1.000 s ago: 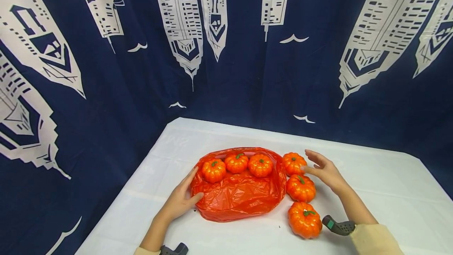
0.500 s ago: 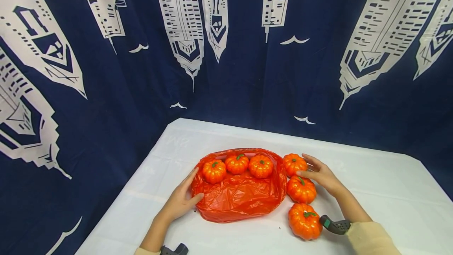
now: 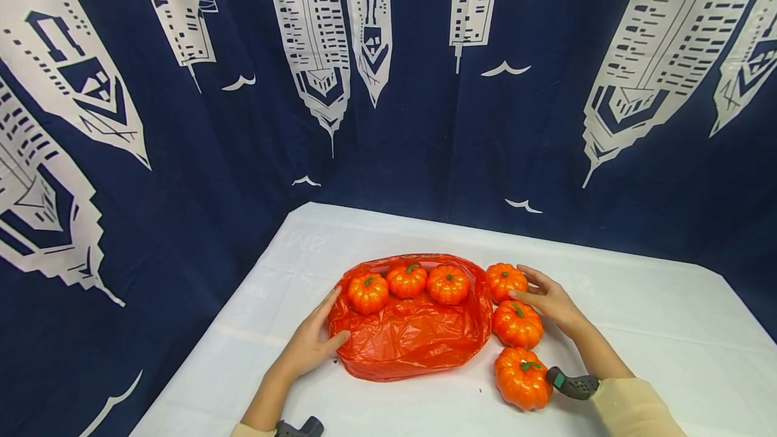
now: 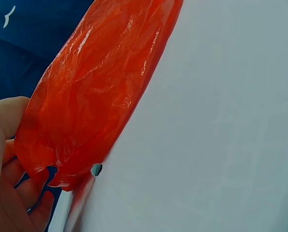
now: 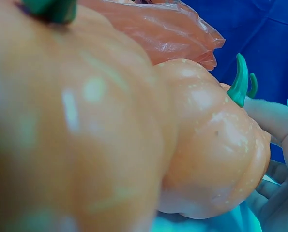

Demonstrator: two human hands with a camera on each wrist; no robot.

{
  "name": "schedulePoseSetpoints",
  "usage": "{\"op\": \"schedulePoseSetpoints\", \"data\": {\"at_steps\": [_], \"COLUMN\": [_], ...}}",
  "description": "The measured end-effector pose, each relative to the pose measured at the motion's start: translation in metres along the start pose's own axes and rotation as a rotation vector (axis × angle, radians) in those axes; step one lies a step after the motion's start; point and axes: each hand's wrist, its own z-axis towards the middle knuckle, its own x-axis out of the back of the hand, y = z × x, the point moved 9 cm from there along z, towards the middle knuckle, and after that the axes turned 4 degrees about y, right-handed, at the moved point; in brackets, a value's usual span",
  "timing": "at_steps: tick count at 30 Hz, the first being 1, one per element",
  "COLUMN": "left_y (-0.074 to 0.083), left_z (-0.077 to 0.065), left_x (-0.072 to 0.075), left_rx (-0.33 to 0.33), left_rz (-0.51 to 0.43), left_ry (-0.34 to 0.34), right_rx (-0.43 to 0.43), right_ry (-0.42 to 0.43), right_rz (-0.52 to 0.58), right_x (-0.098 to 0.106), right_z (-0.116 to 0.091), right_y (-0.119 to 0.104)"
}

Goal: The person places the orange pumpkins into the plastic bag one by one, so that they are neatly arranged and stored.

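A red plastic bag (image 3: 407,349) lies spread on the table with its mouth facing up. Inside, along its far side, sit three small orange pumpkins with green stems, such as the middle pumpkin (image 3: 407,280). My left hand (image 3: 309,342) rests against the bag's left end, thumb spread toward the near side; in the left wrist view its fingers show beside the red plastic. Just right of the bag, my right hand (image 3: 551,299) holds the farthest loose pumpkin (image 3: 505,282) between thumb and fingers. Its fingertips are partly hidden behind that pumpkin.
Two more pumpkins stand in line toward me: a middle loose pumpkin (image 3: 518,324) beneath my right thumb and a near pumpkin (image 3: 523,379) beside the right wrist camera (image 3: 572,383). A white cloth covers the table (image 3: 637,309). Behind hangs a navy curtain (image 3: 413,154) printed with white buildings.
My right hand has moved left and slightly toward me, closing in on the farthest loose pumpkin. My left hand and the bag stay put.
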Motion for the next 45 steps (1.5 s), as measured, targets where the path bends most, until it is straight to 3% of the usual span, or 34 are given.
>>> {"op": "schedulePoseSetpoints", "data": {"at_steps": [10, 20, 45], "left_y": [0.000, -0.001, -0.002], "left_z": [0.001, 0.000, 0.000], "left_x": [0.000, 0.001, -0.001], "left_rx": [0.001, 0.008, 0.015], "left_rz": [0.004, 0.012, 0.011], "left_ry": [0.004, -0.001, -0.001], "right_rx": [-0.017, -0.054, 0.020], "right_ry": [0.039, 0.091, 0.133], "right_rz": [-0.009, 0.059, 0.114], "right_x": [0.001, 0.009, 0.025], "right_z": [0.001, 0.001, -0.021], "right_y": [0.002, 0.009, -0.030]}}
